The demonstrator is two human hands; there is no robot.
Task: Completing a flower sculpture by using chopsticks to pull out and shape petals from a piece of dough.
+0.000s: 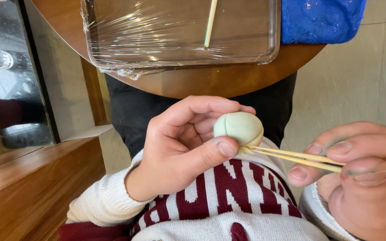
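The round wooden bench (228, 85) carries a metal tray (182, 33) wrapped in clear film, with a single thin stick (210, 22) lying on the film, and a blue cloth (320, 18) touching the tray's right end. Below the bench edge, over the person's lap, the left hand (179, 151) has its grip clenched around a pale green dough ball (239, 128), thumb pressed against its lower side and fingers curled behind it. The right hand (362, 174) pinches two thin bamboo sticks (300, 159) between thumb and fingers (held close together, nearly parallel), and their tips touch the underside of the ball beside the left thumb.
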